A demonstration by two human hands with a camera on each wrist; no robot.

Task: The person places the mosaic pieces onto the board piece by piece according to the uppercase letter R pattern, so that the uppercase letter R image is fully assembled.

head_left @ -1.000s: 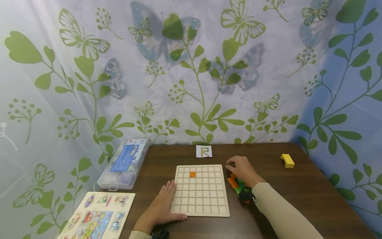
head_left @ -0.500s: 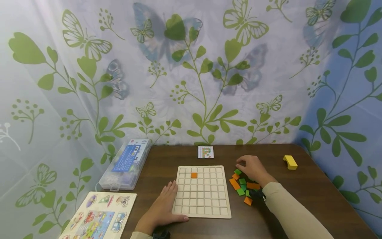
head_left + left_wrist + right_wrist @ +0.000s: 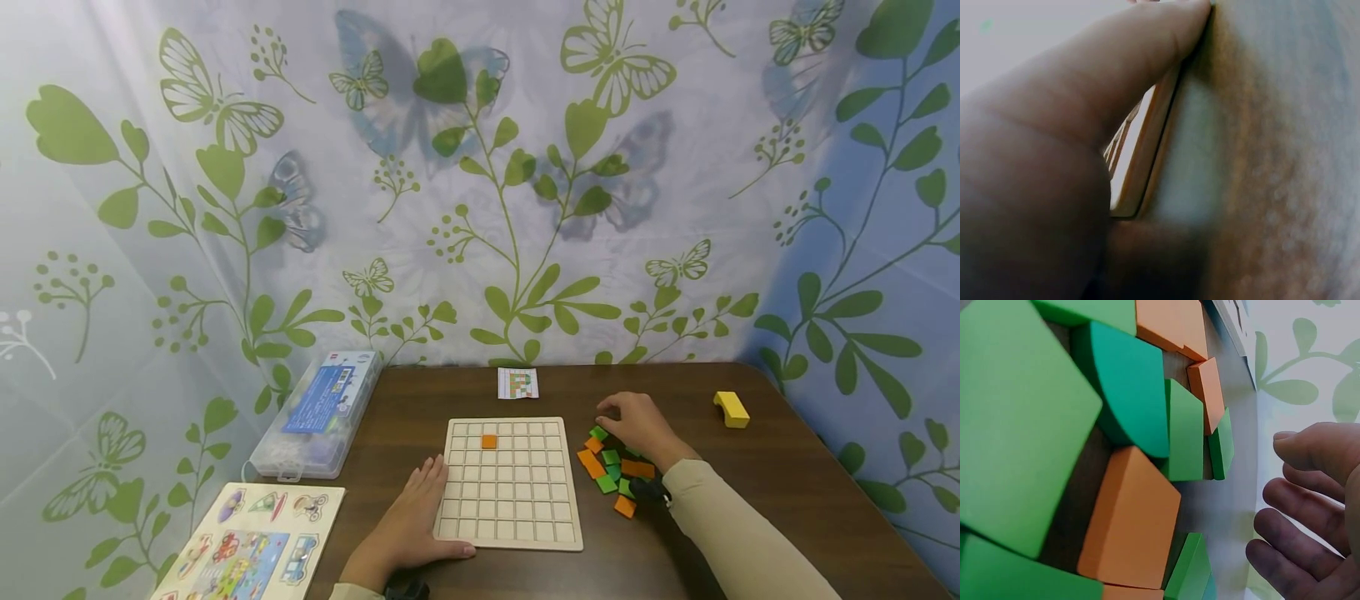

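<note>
A pale wooden grid board [image 3: 513, 483] lies on the dark table, with one orange square tile [image 3: 489, 442] in a cell near its upper left. My left hand [image 3: 408, 521] rests along the board's left edge, fingers straight, the thumb by the near left corner. Seen from the left wrist, the thumb [image 3: 1147, 50] lies against the board's rim [image 3: 1135, 162]. My right hand [image 3: 637, 423] hovers at the far side of a loose spread of orange and green tiles [image 3: 606, 483]. Its fingers [image 3: 1300, 540] bend loosely in the right wrist view, with nothing between them and the thumb.
A small printed card [image 3: 518, 383] with a coloured pattern lies behind the board. At the right stands a yellow arch block [image 3: 731, 409]. To the left are a clear plastic case [image 3: 318, 412] and a wooden picture puzzle [image 3: 251, 542]. A patterned curtain [image 3: 480, 183] hangs behind.
My right hand has moved right, away from the board, uncovering more of the tiles. The left hand stays at the board's edge. The head view has shifted slightly.
</note>
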